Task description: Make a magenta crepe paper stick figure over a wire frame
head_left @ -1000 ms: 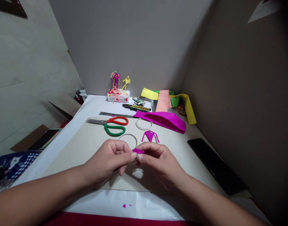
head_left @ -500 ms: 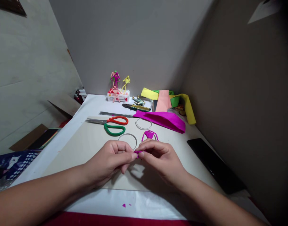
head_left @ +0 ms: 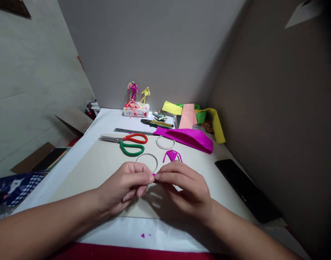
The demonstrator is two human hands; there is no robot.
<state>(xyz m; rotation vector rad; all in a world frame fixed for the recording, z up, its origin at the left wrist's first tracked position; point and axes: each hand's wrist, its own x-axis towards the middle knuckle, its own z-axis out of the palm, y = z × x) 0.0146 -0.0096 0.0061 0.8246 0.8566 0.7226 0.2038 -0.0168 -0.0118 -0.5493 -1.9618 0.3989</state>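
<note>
As seen from the head, pinching a tiny magenta piece (head_left: 154,174) in left hand (head_left: 130,184) above the counter (head_left: 108,231), meeting it with right hand (head_left: 188,187), with grip impossible to tell, well before a white-and-red box (head_left: 142,111) bearing small figures (head_left: 133,90).

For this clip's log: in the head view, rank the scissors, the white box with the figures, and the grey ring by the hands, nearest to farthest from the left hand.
From the left hand:
1. Grey ring: just beyond it, slightly right.
2. Scissors: farther forward.
3. White box: at the table's back.
</note>
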